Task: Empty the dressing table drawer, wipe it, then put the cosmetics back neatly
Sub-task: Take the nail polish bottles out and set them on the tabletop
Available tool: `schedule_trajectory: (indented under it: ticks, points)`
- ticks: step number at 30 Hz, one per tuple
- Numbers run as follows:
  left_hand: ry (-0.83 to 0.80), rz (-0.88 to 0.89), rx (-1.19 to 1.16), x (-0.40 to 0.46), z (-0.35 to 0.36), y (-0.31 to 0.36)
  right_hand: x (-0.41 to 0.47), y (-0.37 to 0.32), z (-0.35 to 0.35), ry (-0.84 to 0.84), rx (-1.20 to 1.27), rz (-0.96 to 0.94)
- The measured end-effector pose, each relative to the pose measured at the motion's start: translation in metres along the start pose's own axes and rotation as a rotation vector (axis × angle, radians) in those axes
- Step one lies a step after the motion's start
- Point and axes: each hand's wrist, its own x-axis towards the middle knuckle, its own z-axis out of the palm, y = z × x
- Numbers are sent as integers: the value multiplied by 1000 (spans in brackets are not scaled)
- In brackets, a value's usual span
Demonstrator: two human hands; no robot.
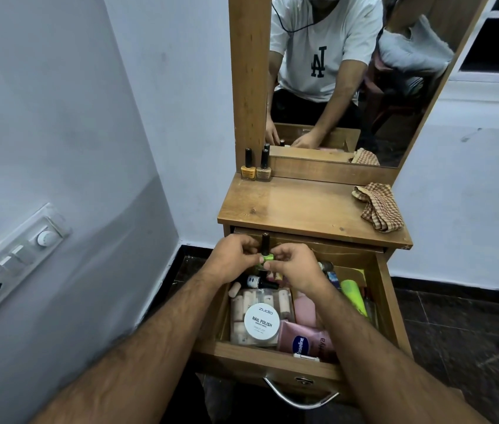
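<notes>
The wooden drawer [390, 304] of the dressing table stands pulled out, full of cosmetics: a white nail polish remover tub [262, 320], a pink Vaseline pouch [303, 342], a green tube [352, 295] and a dark bottle [257, 282]. Above the drawer's back end, my left hand [232, 255] and my right hand [294, 266] both pinch a green nail polish bottle [266, 257] with a black cap, held upright. Two nail polish bottles, yellow [248, 170] and beige [264, 171], stand at the tabletop's back left.
A checked cloth [378, 208] lies crumpled on the right of the tabletop [297, 206]. A mirror [349, 78] rises behind it and reflects a person. A switchboard [15, 261] sits on the left wall. The drawer's metal handle [300, 399] hangs in front.
</notes>
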Motion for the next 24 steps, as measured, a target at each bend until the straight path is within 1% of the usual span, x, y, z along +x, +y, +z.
schedule_trajectory:
  ticks: [3,5,7,11,13,14,16,18,21,24]
  points:
    - [-18,11,-38,-2,-1,-5,-3,-7,-2,-26,86,-7]
    - [6,18,-80,-3,-4,-8,-4,-8,-3,-38,120,-2]
    - [60,8,-126,-3,-8,-13,-4,-6,-5,-17,84,-5]
    - [197,-56,-207,-2,-15,-27,-5,-1,-5,133,-241,3]
    - [225,-79,-202,-2,-17,-32,-3,-1,-2,161,-415,-47]
    - [236,-81,-204,-1,-17,-33,-1,-1,0,149,-521,-78]
    - [258,-76,-216,0,-16,-35,4,-7,6,68,-738,-131]
    - [267,-74,-233,1,-15,-34,10,-14,11,-66,-935,-222]
    - [270,-64,-231,1,-14,-32,17,-23,16,-229,-1124,-294]
    - [279,-41,-215,0,-14,-32,20,-27,23,-308,-1310,-308]
